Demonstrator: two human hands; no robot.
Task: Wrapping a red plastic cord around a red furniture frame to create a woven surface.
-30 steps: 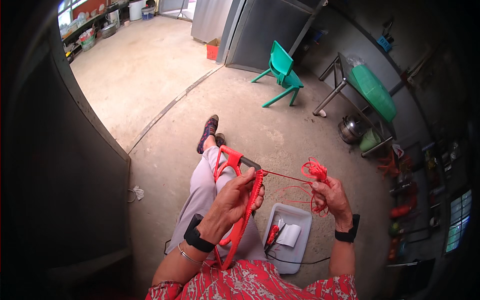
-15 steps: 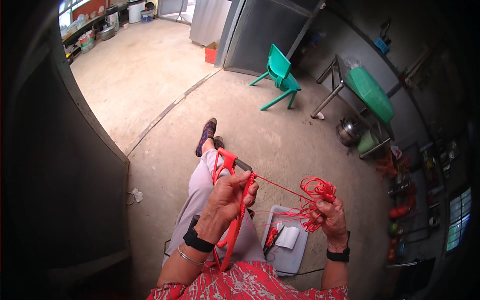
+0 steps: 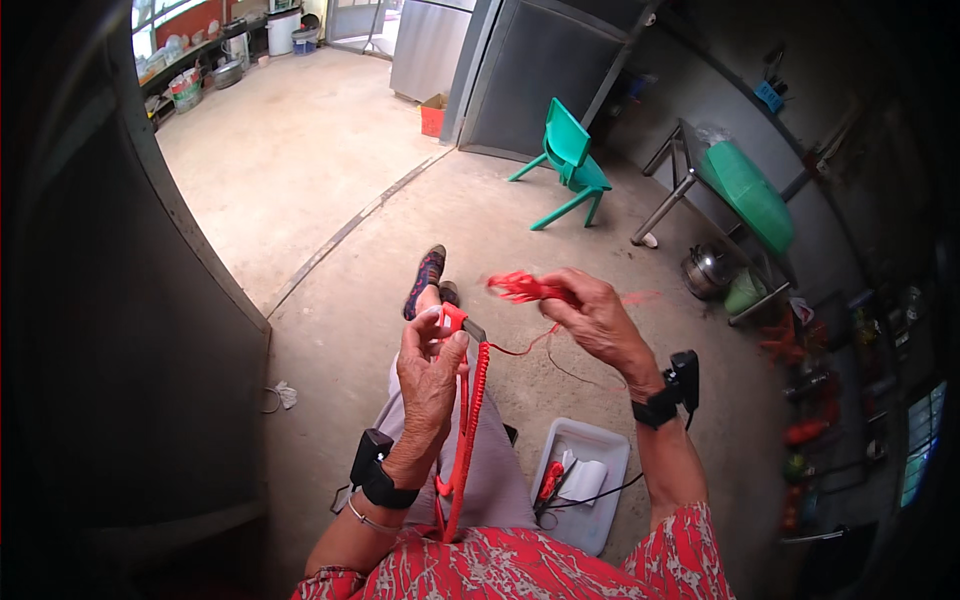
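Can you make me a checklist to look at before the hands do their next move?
1. Left hand has hold of the red frame: ok, it grips it near the top.
2. Right hand has hold of the red cord bundle: ok, the bundle sticks out past the fingers.
3. Cord between frame and right hand pulled tight: not ok, it sags in a curve.
4. Bundle free of knots: cannot tell, it is blurred.
5. White tray clear of the hands: ok, it sits on the floor below them.
6. Green chair out of the way: ok, it stands well apart.
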